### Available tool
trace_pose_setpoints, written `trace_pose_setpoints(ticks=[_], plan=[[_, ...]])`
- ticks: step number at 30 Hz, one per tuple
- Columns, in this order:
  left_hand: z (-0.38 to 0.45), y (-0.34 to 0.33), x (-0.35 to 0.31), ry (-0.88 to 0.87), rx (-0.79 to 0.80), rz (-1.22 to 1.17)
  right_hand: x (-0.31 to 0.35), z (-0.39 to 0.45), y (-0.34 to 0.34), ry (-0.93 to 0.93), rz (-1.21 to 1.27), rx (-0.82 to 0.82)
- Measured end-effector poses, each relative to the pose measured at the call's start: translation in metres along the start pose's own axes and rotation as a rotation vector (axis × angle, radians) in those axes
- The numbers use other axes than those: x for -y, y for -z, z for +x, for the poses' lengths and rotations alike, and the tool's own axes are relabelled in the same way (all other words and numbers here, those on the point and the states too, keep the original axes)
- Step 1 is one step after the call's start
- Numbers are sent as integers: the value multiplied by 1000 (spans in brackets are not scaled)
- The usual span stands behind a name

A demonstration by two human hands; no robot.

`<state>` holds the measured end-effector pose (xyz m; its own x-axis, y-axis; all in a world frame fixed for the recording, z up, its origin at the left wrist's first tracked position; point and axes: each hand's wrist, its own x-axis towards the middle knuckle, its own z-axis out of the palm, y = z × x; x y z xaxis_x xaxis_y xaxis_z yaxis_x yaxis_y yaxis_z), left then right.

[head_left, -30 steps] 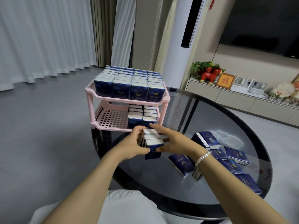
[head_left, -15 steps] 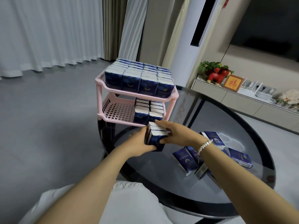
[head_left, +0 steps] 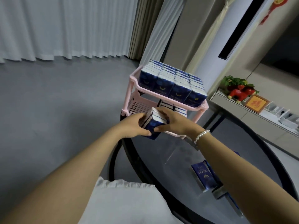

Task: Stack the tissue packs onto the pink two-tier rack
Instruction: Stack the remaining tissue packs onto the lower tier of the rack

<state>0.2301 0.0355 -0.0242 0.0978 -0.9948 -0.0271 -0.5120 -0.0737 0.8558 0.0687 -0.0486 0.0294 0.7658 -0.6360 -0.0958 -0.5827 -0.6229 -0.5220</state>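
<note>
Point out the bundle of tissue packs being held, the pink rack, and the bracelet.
held tissue packs (head_left: 153, 122), head view, blue front face.
pink rack (head_left: 163, 99), head view, upper tier's front rim.
bracelet (head_left: 201, 135), head view, beads on wrist.

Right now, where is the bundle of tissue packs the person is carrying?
In the head view, the bundle of tissue packs sits mid-frame, held between the left hand and right hand, at the front of the pink rack's lower tier.
</note>
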Motion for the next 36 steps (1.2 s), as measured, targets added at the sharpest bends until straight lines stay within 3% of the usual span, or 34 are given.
trace_pose_setpoints(ticks=[6, 12, 15, 20, 28, 36], plan=[[11, 1, 14, -101, -199, 42, -3, 26, -7, 71, 63, -129], [33, -10, 31, -7, -355, 353, -10, 57, -9, -11, -60, -176], [40, -12, 35, -25, -397, 363, -14, 75, -7, -85, -168, -174], [45, -17, 40, -32, -388, 451, -23, 106, -6, -202, -288, -134], [49, -20, 40, 7, -366, 481, -26, 127, -2, -243, -381, -122], [48, -21, 38, 35, -358, 465, -27, 131, -9, -279, -179, -123]])
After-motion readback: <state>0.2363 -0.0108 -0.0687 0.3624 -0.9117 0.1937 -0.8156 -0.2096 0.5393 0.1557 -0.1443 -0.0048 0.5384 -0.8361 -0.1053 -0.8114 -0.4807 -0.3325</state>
